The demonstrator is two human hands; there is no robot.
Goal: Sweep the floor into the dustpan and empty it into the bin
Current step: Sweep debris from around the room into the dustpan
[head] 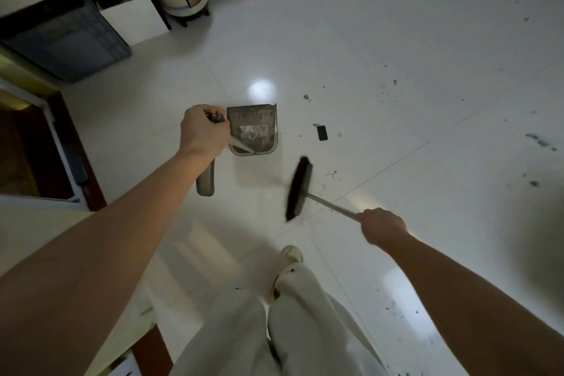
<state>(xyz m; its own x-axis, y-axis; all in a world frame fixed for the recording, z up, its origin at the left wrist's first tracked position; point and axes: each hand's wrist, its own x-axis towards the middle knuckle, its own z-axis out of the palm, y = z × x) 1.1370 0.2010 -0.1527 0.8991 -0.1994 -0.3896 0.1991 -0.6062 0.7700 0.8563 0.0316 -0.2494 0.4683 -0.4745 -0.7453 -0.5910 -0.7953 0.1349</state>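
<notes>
Dustpan held on the floor by left hand, fingers clamped on its handle; broom gripped by right hand; debris lies right of pan mouth, beyond the bristles.

Dim indoor light from overhead leaves a round glare spot on the glossy white floor just beyond the dustpan, soft shadows darken the corners, the broom head is motion-blurred, and wide-angle distortion bends the edges

Head-height, steeply down; perhaps tilted
</notes>
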